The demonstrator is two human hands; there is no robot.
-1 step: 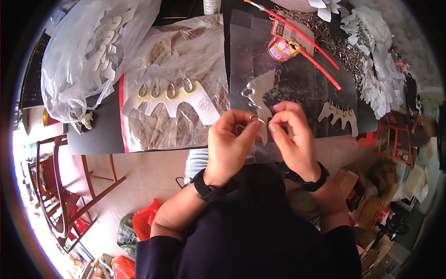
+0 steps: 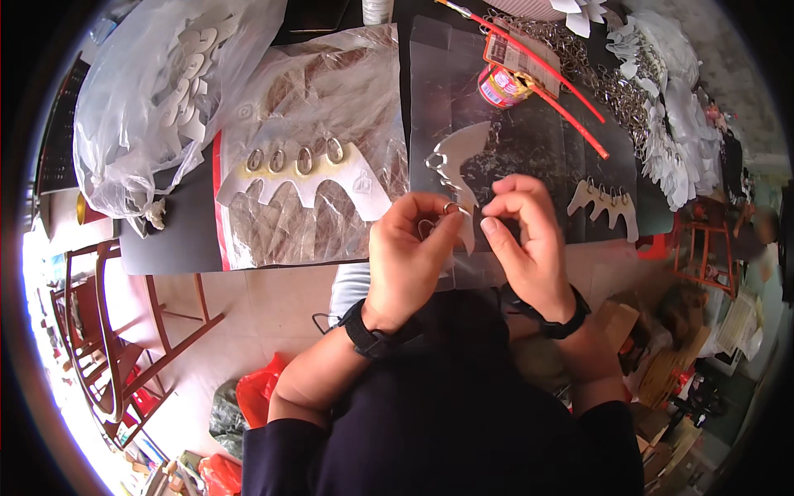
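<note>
Between the thumb and index finger of my left hand [image 2: 413, 240] is pinched the lower end of a white scalloped piece [image 2: 471, 149]. A metal ring [image 2: 451, 209] shows at those fingertips, and other rings sit along the piece's left edge. My right hand [image 2: 529, 240] is close beside it on the right, thumb and index finger apart, with nothing visible between them. On the left, a similar white piece [image 2: 364, 183] carries several oval metal rings [image 2: 304, 161] along its top edge. A smaller-looking white piece with rings [image 2: 604, 207] lies at the right.
A clear plastic bag [image 2: 107, 149] of white pieces stands at the far left. Behind my hands are a small red-and-yellow tin [image 2: 503, 87] and red rods [image 2: 571, 124]. Metal rings [image 2: 628, 103] and white pieces [image 2: 674, 165] pile up at the right of the dark table [image 2: 178, 256].
My right hand has drawn slightly away to the right, its fingers spreading from the white piece. The left hand keeps its pinch almost in place.
</note>
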